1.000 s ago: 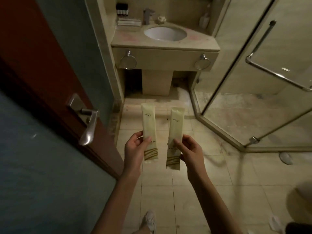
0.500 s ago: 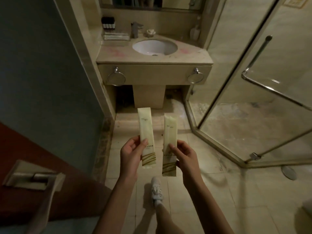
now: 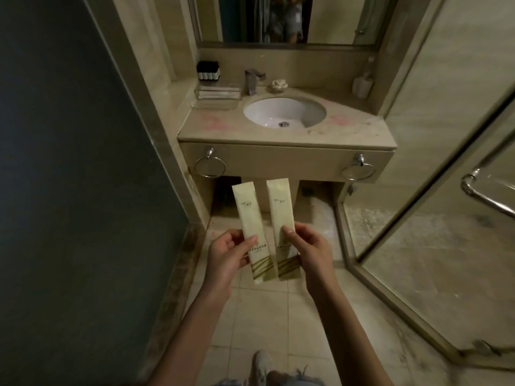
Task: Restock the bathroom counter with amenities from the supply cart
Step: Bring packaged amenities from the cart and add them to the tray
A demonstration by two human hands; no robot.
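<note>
Nearer the beige stone bathroom counter (image 3: 217, 126) than half a second ago, the left hand (image 3: 225, 257) still pinches a long cream sachet with olive stripes (image 3: 249, 218) upright, the right hand (image 3: 312, 252) pinching the matching second sachet (image 3: 280, 207) just beside it, above the floor.

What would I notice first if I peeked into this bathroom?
Two long cream packets with green stripes, held up side by side in the middle: the left hand pinches one, the right hand the other. Behind them sits the white oval sink in the beige stone counter.
</note>
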